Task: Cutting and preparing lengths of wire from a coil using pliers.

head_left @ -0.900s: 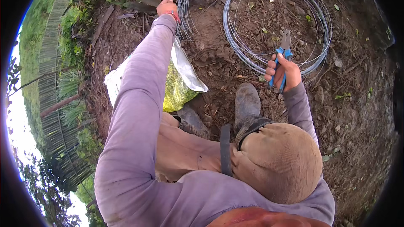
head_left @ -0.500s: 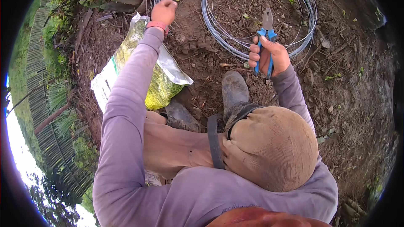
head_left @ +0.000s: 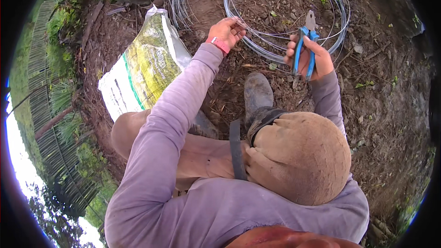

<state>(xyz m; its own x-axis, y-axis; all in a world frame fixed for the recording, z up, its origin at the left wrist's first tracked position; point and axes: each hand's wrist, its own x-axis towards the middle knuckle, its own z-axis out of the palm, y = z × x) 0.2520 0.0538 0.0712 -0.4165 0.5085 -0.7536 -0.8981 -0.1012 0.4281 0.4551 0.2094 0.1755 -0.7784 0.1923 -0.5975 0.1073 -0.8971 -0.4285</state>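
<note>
While left hand (head_left: 226, 31) pinches a strand of the wire coil (head_left: 285, 18) lying on the dirt ground (head_left: 390, 87), right hand (head_left: 307, 57) is closed around blue-handled pliers (head_left: 305, 45), jaws up, just over coil's near edge; green-white sack (head_left: 142, 66) sits left of the arm

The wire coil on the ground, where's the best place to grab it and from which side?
Grip the wire coil at its near rim beside the left hand, coming from above. It lies flat on the dirt, strands bunched there; the pliers in the right hand crowd the other side.
</note>
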